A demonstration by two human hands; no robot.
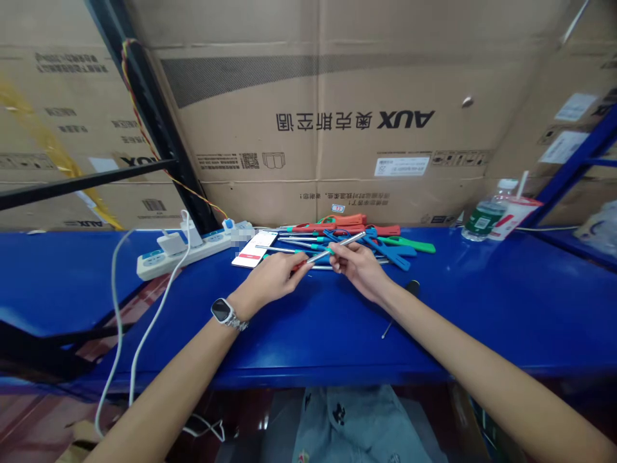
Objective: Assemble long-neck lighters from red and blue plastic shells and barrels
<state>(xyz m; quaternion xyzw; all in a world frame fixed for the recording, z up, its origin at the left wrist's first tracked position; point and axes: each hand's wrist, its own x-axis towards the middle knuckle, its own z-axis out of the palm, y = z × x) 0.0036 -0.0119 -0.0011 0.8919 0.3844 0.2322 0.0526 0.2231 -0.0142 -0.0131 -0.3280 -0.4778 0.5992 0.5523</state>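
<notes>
Metal-tubed tool (319, 256) is held slantwise above the blue table (506, 302). Similar tools (344, 227) lie piled just beyond, presumably for easy reach. The left hand (274, 276) has its fingers closed around the red handle (301, 263), likely as an anchor; the right hand (359, 270) pinches the tube (354, 238) between thumb and fingers, likely to steady it.

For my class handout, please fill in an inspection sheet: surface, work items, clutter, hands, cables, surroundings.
Surface: glossy blue tabletop.
Work items: silver-tubed tool, held; similar tools piled beyond it, handles red, blue, green.
Clutter: phone, bottle, cup with straw; black-handled tool, partly behind the right forearm.
Hands: left hand and right hand grip the silver-tubed tool.
Cables: white cables hang over the front edge; power strip at left.
Surroundings: cardboard behind.
</notes>
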